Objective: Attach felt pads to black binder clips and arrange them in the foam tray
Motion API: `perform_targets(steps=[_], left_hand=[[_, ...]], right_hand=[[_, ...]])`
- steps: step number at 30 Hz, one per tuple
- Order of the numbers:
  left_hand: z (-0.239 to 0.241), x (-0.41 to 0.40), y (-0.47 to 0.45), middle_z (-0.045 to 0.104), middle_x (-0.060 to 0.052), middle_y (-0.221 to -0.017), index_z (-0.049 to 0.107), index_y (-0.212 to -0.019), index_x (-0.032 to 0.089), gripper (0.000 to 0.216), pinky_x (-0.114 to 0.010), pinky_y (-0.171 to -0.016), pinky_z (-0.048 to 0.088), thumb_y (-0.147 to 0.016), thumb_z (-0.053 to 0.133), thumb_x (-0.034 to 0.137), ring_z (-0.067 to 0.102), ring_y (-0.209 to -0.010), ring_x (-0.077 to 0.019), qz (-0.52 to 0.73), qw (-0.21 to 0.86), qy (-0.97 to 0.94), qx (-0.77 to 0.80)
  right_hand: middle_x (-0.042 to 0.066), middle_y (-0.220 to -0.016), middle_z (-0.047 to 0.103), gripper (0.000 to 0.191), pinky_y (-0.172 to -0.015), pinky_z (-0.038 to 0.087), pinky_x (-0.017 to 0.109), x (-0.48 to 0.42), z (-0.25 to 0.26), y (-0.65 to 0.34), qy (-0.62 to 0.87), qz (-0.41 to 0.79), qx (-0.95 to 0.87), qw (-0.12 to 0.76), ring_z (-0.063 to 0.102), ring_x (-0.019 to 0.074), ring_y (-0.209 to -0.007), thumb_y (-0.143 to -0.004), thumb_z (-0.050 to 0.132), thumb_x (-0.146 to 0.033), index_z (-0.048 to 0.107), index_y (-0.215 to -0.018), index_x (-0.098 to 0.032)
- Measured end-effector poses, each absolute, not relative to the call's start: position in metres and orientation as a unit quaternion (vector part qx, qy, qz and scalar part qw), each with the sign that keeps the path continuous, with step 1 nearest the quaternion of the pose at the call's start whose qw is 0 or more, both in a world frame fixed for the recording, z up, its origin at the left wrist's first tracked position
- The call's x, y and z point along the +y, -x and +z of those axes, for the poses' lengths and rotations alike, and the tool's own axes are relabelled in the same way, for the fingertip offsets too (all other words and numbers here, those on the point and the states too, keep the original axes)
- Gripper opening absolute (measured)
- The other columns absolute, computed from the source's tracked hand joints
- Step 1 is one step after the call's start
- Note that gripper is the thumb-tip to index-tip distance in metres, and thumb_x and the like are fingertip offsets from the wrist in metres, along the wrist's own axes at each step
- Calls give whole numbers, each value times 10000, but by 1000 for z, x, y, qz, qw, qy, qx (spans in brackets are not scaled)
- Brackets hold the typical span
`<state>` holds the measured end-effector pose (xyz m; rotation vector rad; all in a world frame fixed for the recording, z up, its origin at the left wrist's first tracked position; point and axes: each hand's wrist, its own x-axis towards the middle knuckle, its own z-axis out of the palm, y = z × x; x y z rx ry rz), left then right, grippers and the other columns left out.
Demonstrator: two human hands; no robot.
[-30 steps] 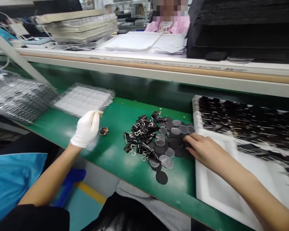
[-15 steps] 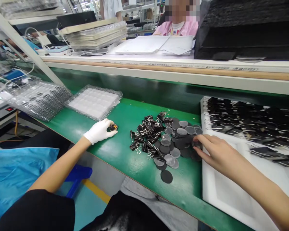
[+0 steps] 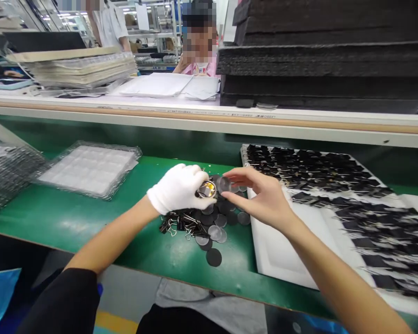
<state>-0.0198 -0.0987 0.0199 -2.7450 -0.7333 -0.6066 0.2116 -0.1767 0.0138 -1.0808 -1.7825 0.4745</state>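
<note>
My left hand (image 3: 181, 189), in a white glove, grips a small round part (image 3: 207, 189) with a dark rim and a shiny gold and grey face. Close on its right, my bare right hand (image 3: 259, 192) pinches a clear round disc (image 3: 224, 184) between thumb and fingers. The disc and the round part face each other with a small gap. Below both hands lies a pile of black and clear discs (image 3: 214, 257). Black binder clips (image 3: 184, 223) are heaped left of the discs, partly hidden by the gloved hand.
A white foam tray (image 3: 282, 253) with rows of black clipped pieces (image 3: 313, 167) stands on the right. On the left are a clear plastic tray (image 3: 90, 169) and a stack of similar trays (image 3: 10, 171). A shelf edge (image 3: 160, 118) crosses behind; a person sits beyond it.
My left hand has moved right with the round part, over the clips. My right hand has lifted a clear disc from the pile toward it. The view has turned right.
</note>
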Motion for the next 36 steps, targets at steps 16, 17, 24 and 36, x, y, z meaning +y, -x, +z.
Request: perform_targets(steps=[16,17,24,36], left_hand=[[12,-79,-20,697,-140,-1063,579,-1274,136,538,-364,-731,453,-941,601,558,691,-925,-281,-129,84,974,-168],[14,-77,-18,692,-148,-1127,537,-1348,142,591,-360,-747,458,-941,603,566,690,-961,-282,-118,74,975,-173],[33,-48,12,698,-88,-1182,607,-1337,222,477,-348,-820,471,-1011,444,529,696,-973,-252,-111,38,945,-307],[4,-42,17,620,-24,-698,656,-722,229,272,-310,-606,372,-894,587,428,570,-601,-178,83,-19,955,-285]], right_hand=[[53,-925,787,438,-806,624,362,-165,-29,-210,499,532,-442,523,732,172,-787,-777,863,-400,732,-1147,-205],[58,-940,792,452,-816,629,366,-165,-30,-211,499,550,-412,528,737,174,-796,-740,892,-397,745,-1118,-197],[23,-888,791,396,-780,649,358,-163,-37,-220,488,598,-302,560,758,189,-820,-620,967,-332,747,-927,-213],[28,-975,793,331,-909,621,429,-163,-39,-217,479,593,-328,558,769,211,-909,-770,872,-381,705,-1027,-257]])
